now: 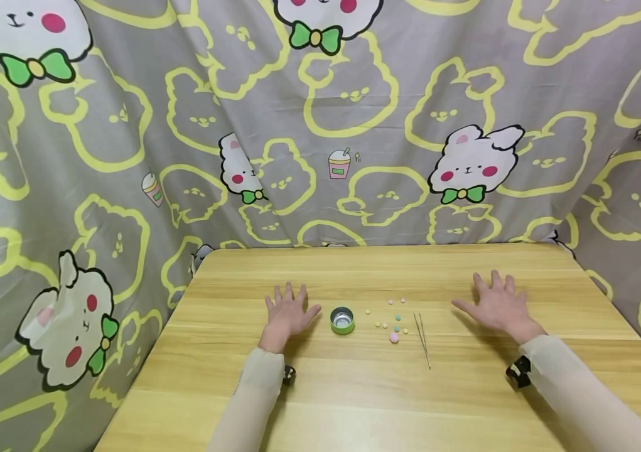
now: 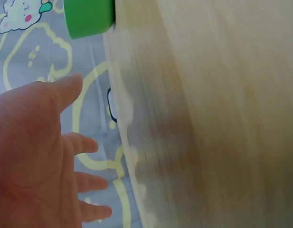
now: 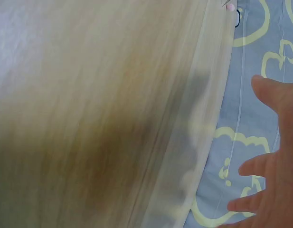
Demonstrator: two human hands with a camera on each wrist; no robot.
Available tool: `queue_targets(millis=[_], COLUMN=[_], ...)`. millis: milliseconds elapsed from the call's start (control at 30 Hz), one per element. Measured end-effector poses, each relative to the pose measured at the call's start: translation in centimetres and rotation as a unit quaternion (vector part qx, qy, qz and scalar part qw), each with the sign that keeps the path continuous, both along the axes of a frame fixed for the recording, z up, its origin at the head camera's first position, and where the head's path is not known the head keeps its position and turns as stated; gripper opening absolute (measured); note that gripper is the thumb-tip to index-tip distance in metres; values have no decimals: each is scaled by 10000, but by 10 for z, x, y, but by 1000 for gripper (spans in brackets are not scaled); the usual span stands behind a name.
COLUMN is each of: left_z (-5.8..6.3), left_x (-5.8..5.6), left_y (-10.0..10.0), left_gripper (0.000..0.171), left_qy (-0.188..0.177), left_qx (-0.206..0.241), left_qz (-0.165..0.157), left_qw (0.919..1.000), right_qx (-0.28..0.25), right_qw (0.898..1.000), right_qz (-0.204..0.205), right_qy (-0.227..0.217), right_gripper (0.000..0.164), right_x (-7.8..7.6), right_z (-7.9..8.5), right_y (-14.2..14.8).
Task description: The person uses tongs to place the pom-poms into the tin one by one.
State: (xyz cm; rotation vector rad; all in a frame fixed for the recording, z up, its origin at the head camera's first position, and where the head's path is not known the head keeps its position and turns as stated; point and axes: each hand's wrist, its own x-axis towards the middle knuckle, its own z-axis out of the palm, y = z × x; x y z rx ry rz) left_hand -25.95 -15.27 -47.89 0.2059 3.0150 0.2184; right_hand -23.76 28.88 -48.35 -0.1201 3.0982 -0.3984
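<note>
Judging by the layout, nothing looks to have been started and pretty much all of it is left: no beads (image 1: 398, 317) can be made out inside the green tin (image 1: 342, 326). They're just scattered loose at about 3 o'clock from it, in pink, yellow and teal, with a bigger pink one (image 1: 393, 338) sitting closest to 6. Tweezers (image 1: 425, 348) are laid just past them, tips toward 12, and aren't being touched.

The left hand (image 1: 288, 315) is held near the tin at its 9 o'clock, the right hand (image 1: 501, 307) out at 2 from the tweezers. Fingers are spread on both, nothing gripped. Whether the palms are rested on anything can't really be told, tbh.

As for the setup, a wood-grain table (image 1: 354, 408) is used, hemmed in at 10, 12 and 2 by a grey cartoon-print curtain (image 1: 331, 204), so any room beyond is hidden.
</note>
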Motion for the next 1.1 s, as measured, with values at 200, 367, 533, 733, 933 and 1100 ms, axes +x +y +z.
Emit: queue_targets(millis=[200, 367, 533, 733, 933, 1100], left_z=[3, 10, 10, 5, 1, 1], left_x=[-1, 3, 5, 7, 6, 6], left_y=[4, 15, 23, 28, 34, 37], left_gripper=[73, 76, 77, 83, 82, 68], left_qy=[-33, -356, -594, -670, -578, -532], left_qx=[822, 1353, 1579, 1415, 1189, 1201], left_qz=[-652, -1184, -1493, -1740, -1966, -1997], left_qw=[9945, 9831, 9743, 9722, 9715, 9710], right_qx=[-79, -307, -594, -1127, -1264, -1428], right_qw=[9996, 9979, 9951, 9872, 9820, 9786], right_qz=[132, 392, 696, 1116, 1407, 1471], right_qy=[249, 423, 382, 156, 21, -155], right_gripper=[91, 84, 72, 62, 58, 56], right_x=[3, 8, 11, 18, 25, 29], right_z=[4, 5, 6, 3, -2, -3], right_y=[-4, -11, -20, -31, -40, -49])
